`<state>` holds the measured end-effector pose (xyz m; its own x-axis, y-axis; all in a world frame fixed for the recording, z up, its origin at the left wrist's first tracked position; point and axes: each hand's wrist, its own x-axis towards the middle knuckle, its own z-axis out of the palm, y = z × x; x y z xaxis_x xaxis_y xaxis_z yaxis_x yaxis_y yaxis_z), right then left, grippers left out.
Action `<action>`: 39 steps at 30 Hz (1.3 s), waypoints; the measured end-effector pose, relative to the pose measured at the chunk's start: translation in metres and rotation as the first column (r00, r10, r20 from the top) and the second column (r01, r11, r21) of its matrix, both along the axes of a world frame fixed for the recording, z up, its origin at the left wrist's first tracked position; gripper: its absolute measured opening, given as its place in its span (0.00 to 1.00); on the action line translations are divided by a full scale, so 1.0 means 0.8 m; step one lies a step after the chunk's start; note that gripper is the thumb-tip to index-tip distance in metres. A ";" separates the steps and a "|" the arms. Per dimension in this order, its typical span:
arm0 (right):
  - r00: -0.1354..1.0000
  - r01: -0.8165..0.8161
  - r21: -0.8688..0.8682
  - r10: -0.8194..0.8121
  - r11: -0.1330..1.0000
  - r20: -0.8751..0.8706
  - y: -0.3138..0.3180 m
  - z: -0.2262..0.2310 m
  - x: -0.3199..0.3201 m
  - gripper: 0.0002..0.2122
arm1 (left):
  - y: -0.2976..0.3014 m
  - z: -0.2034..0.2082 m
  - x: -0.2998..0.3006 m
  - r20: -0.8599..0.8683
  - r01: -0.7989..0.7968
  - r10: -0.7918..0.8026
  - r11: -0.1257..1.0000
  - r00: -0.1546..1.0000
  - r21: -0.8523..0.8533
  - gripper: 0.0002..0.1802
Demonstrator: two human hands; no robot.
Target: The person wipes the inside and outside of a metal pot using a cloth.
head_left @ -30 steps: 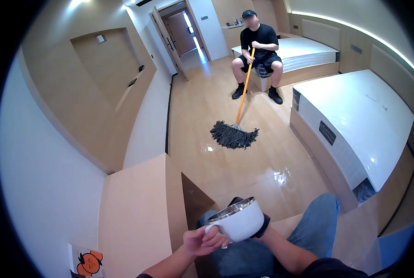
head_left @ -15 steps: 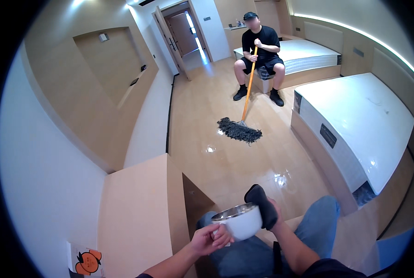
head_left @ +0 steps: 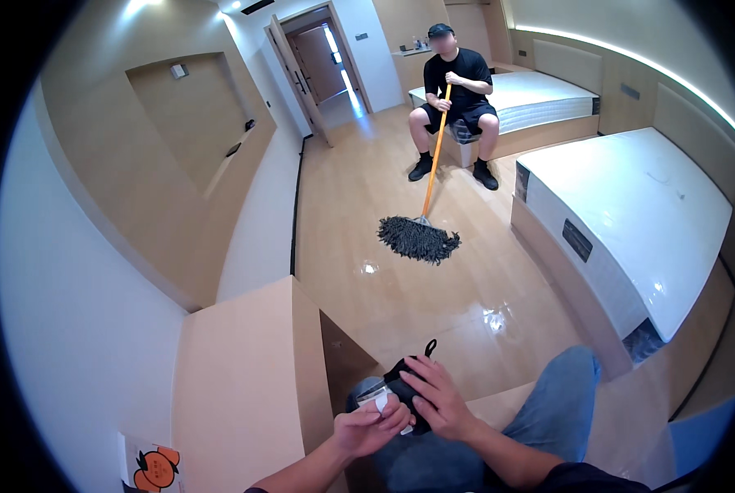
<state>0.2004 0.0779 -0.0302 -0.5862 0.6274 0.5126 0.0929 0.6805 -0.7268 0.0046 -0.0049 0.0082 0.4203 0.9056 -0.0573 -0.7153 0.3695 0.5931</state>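
Observation:
My left hand (head_left: 372, 425) is closed at the side of a small white bowl (head_left: 376, 398) with a shiny metal inside, held above my lap. Only a strip of the bowl shows; the rest is hidden by my fingers and by a black cloth mitt (head_left: 397, 380), which looks like an oven mitt with a hanging loop at its far end. Over the mitt lies my right hand (head_left: 441, 403), its fingers bent and spread, holding the cloth against the bowl. How far the mitt reaches into the bowl cannot be seen.
A wooden cabinet (head_left: 236, 361) stands close on my left. Ahead, a seated person (head_left: 459, 90) holds a mop with an orange handle (head_left: 437, 156) and a dark grey head (head_left: 419, 240) on the floor. Two beds line the right, the nearer mattress (head_left: 630, 205) white.
The black mitt has moved from the bowl's right side to over it, now covering most of it. My right hand has come up and left, onto the mitt. The mop head has shifted slightly left.

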 end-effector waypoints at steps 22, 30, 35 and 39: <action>0.667 -0.719 -0.689 -0.182 0.098 -0.722 0.032 -0.166 0.015 0.21 | 0.002 -0.009 -0.017 0.157 0.093 -0.094 0.996 0.983 0.014 0.33; 0.963 0.079 -0.469 -0.189 0.880 -0.192 0.023 -0.037 0.019 0.25 | 0.005 -0.013 0.022 -0.012 0.075 -0.074 0.995 0.997 0.062 0.19; 0.993 0.108 -0.008 -0.108 0.994 -0.049 -0.016 0.002 -0.010 0.25 | -0.005 0.003 0.013 -0.050 0.021 -0.019 0.998 0.999 0.053 0.19; 0.963 0.127 0.010 -0.120 0.992 -0.242 0.011 -0.013 0.001 0.25 | -0.006 0.000 0.003 -0.029 0.018 -0.015 0.995 0.999 0.102 0.17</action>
